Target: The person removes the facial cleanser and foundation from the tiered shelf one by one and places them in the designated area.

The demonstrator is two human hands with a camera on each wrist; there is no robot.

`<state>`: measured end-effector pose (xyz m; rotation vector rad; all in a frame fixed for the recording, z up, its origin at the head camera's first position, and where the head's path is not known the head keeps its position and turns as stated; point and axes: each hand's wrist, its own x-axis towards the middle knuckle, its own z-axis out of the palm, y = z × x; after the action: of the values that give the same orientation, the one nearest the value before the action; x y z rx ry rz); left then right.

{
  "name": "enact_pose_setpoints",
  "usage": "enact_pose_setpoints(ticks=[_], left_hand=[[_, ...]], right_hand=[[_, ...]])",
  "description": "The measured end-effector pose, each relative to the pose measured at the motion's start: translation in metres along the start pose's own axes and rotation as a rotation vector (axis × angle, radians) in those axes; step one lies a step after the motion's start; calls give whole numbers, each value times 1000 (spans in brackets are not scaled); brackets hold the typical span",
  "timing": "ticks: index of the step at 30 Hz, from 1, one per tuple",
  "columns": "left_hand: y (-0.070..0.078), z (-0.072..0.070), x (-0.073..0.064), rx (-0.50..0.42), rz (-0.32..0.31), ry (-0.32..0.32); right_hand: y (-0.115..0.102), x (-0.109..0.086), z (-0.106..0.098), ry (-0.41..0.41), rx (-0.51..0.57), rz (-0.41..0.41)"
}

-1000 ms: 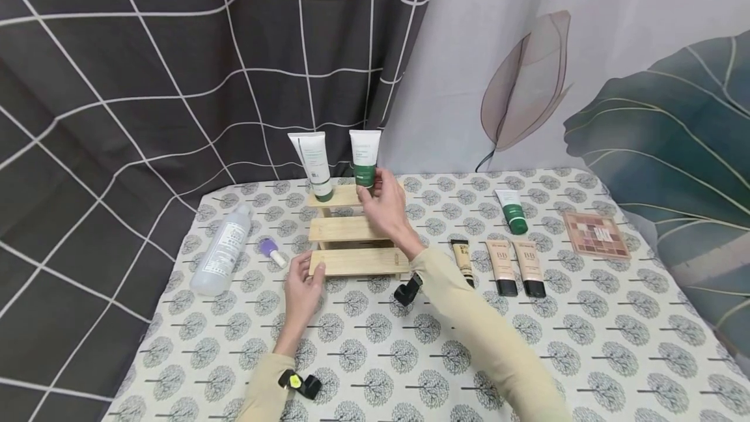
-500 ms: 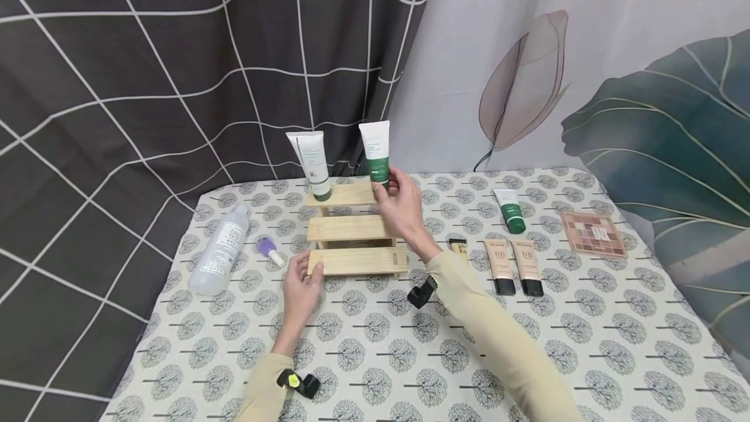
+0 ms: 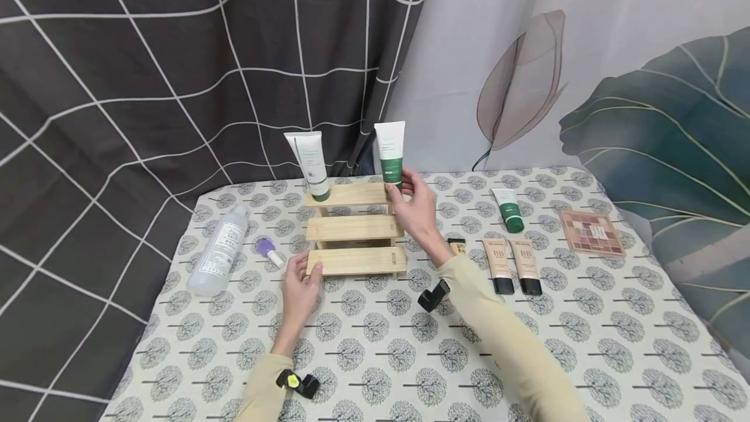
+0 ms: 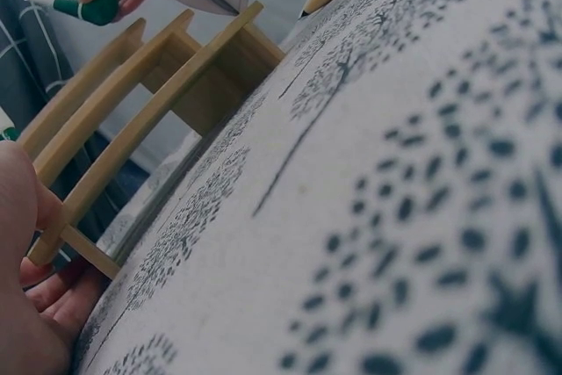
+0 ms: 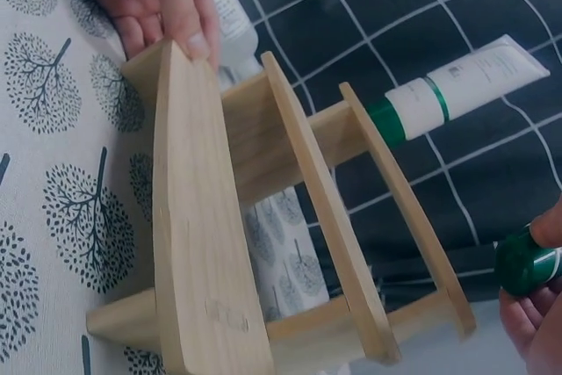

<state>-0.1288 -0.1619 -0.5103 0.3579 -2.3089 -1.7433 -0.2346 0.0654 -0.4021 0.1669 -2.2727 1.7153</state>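
My left hand grips the left end of the lowest step of a three-tier wooden display rack, thumb on top and fingers underneath. My right hand pinches a white-and-green squeeze tube by its green cap, upright with the cap down, over the right end of the top step. In the right wrist view that green cap is apart from the step. A taller white squeeze tube stands on its green cap at the left of the top step.
Left of the rack lie a clear bottle and a purple-and-white small item. To the right lie a yellow tube, two BB cream tubes, another green-and-white tube and a makeup palette. Curtains hang behind.
My right hand has moved the squeeze tube to the right along the top step, raising it slightly at first. My left hand stays on the rack.
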Motion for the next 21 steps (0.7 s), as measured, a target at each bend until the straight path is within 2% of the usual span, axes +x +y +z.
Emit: enact_pose_setpoints(ticks=[21], left_hand=[[-1, -1, 0, 14, 20, -3]], right_hand=[[20, -1, -36, 33, -37, 96]])
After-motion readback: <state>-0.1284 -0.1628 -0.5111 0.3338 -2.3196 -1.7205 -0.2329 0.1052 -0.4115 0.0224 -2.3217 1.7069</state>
